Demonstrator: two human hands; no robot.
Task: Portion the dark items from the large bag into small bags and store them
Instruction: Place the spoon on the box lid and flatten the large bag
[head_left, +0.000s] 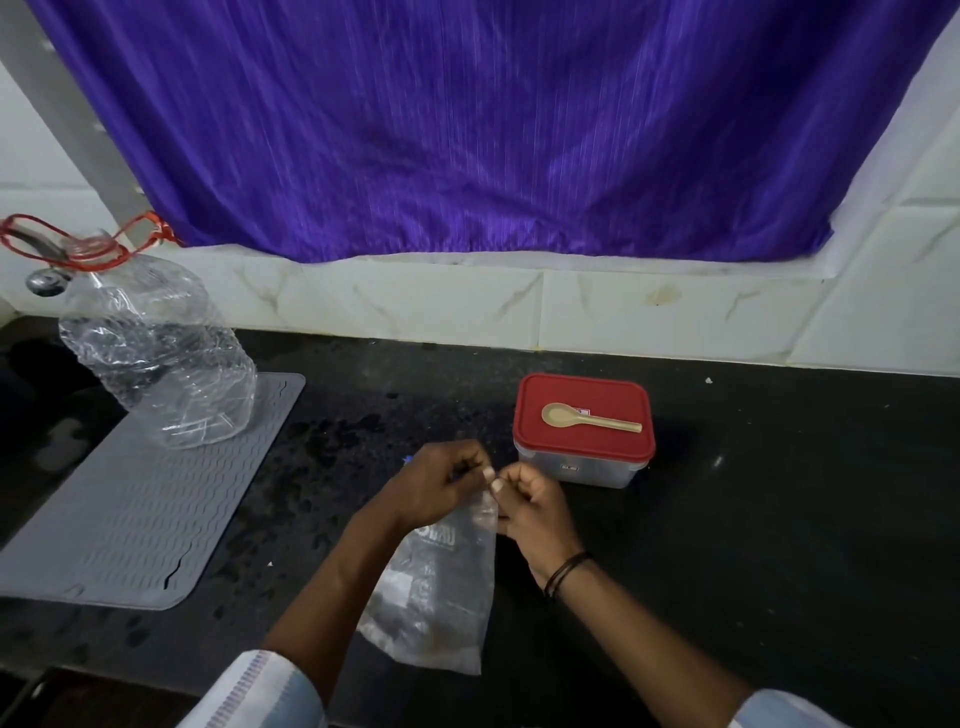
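Note:
A clear plastic bag (436, 597) with white print and dark contents near its bottom hangs over the black counter (753, 545) at the centre. My left hand (441, 486) and my right hand (530, 504) meet at its top edge, and both pinch the bag's mouth with curled fingers. A plastic box with a red lid (584, 415) stands just beyond my right hand. A beige spoon (587, 418) lies on the lid.
A grey ribbed mat (119, 519) covers the counter's left side, with a crumpled clear plastic jug (156, 348) with a red handle standing on its far end. A purple curtain (467, 130) hangs above the tiled back wall.

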